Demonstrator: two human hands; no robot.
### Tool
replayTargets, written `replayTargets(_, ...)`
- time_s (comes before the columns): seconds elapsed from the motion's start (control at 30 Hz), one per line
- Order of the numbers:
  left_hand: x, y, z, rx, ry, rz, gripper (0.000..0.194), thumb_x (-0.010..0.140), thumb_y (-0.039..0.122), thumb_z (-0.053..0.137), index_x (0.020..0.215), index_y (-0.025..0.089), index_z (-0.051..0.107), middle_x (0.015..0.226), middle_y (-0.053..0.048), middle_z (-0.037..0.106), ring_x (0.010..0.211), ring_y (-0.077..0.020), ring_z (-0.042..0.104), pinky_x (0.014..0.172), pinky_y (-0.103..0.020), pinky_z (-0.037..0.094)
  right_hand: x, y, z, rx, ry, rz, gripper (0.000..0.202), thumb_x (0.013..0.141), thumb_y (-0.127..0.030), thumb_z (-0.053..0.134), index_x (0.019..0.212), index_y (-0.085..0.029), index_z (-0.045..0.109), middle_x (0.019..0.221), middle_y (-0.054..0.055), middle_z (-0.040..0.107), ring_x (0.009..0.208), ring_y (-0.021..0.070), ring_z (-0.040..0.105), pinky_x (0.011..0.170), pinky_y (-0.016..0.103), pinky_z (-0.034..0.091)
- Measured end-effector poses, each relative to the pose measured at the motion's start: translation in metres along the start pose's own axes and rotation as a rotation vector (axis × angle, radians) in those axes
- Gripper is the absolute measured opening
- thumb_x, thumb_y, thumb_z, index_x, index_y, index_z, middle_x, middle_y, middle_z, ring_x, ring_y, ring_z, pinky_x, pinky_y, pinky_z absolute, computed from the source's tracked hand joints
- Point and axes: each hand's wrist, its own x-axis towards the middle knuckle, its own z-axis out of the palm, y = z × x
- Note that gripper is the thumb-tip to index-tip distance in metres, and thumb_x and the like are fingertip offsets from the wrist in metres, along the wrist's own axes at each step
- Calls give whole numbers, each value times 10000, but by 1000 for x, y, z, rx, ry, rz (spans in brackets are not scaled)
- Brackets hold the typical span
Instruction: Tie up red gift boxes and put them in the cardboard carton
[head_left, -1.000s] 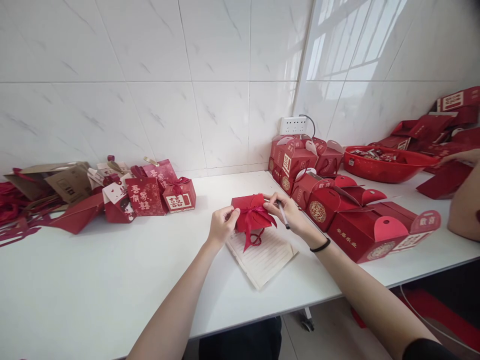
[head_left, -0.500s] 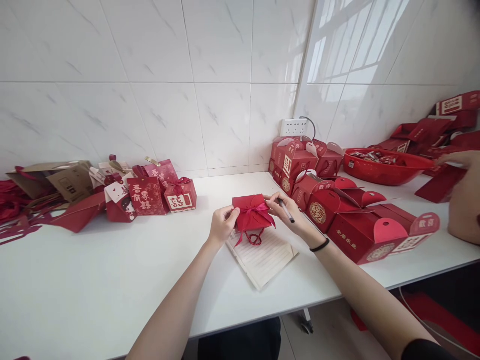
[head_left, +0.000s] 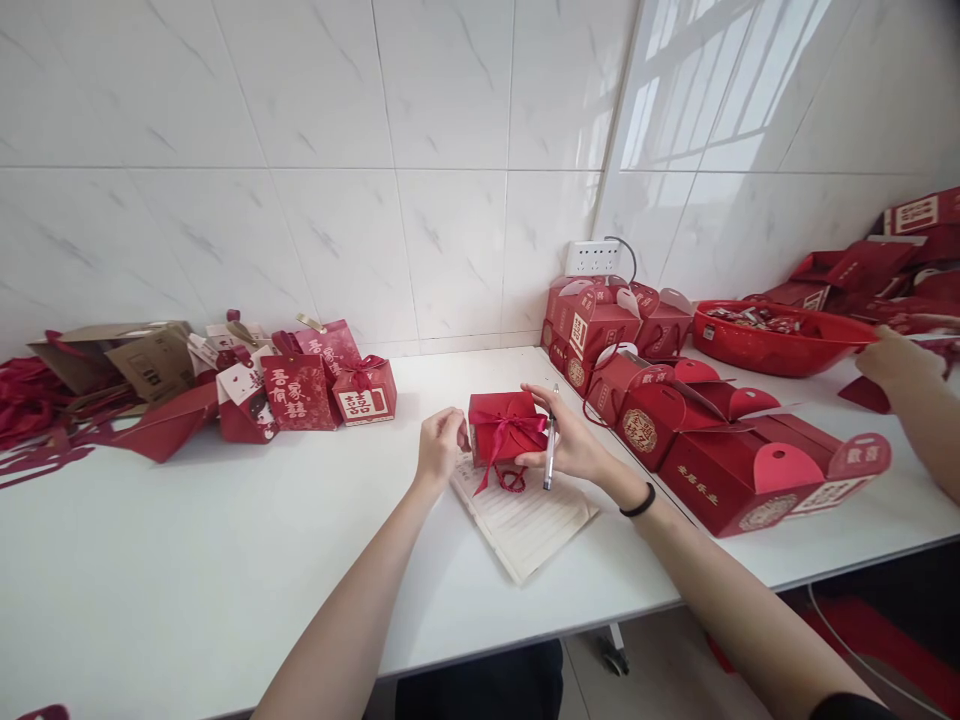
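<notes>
A small red gift box point(head_left: 511, 440) tied with a ribbon bow point(head_left: 495, 424) is in front of me, above a lined notebook point(head_left: 529, 530). My right hand point(head_left: 568, 440) grips its right side, thumb below and fingers at the top edge. A pen point(head_left: 551, 450) is tucked in that same hand, pointing down. At the box's left edge is my left hand point(head_left: 444, 445), with fingers curled into a pinch. What lies between those fingertips is hidden. A twisted red cord point(head_left: 512, 482) shows under the box, over the notebook.
Several handled red boxes point(head_left: 739, 480) stand on the right, before a red basin point(head_left: 780, 350) of small wrapped pieces. Sample boxes and bags point(head_left: 304, 392) line the wall at left. Another person's hand point(head_left: 904, 360) is by the basin. A power strip point(head_left: 592, 258) is on the wall.
My left hand has slid off the box's front to its left edge. My right hand has shifted its grip on the box, and the pen has swung upright. The other person's hand has moved.
</notes>
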Motion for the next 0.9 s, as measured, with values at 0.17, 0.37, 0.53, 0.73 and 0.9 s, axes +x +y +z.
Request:
replayTargets(0.17, 0, 4, 1, 103, 29, 49, 243, 763, 404, 527, 667, 185, 487, 656, 12, 498, 640, -130, 506, 572, -237, 430, 0, 1, 1, -49, 12, -37, 908, 689, -554, 725, 1392, -218, 257, 1356, 171, 375, 1243, 316, 413, 1025, 496, 384)
replayTargets(0.37, -10, 15, 8, 472, 81, 714, 65, 803, 122, 517, 784, 179, 492, 780, -17, 553, 746, -134, 542, 670, -263, 469, -1, -1, 3, -178, 92, -143, 906, 702, -572, 701, 1401, -217, 248, 1331, 179, 402, 1219, 324, 439, 993, 503, 424)
replayTargets(0.53, -20, 31, 17, 737, 36, 1260, 158, 769, 52, 593, 842, 168, 514, 740, -28, 593, 699, -147, 521, 637, -284, 453, -2, -13, 4, -155, 226, -236, 842, 751, -552, 665, 1413, -265, 232, 1352, 160, 378, 1254, 323, 400, 908, 483, 505)
replayTargets(0.73, -41, 59, 17, 693, 49, 1375, 184, 727, 79, 623, 857, 169, 529, 724, -20, 579, 675, -149, 509, 638, -307, 460, -3, -31, -2, -41, 230, -314, 824, 759, -508, 683, 1409, -280, 231, 1381, 161, 334, 1291, 314, 349, 881, 450, 526)
replayTargets(0.9, -62, 106, 1, 835, -6, 1082, 488, 710, 392, 692, 1080, 155, 479, 1033, -127, 578, 996, -257, 536, 860, -431, 440, 5, -53, -3, -23, 105, -357, 832, 757, -523, 676, 1408, -228, 249, 1343, 173, 388, 1257, 311, 395, 891, 437, 518)
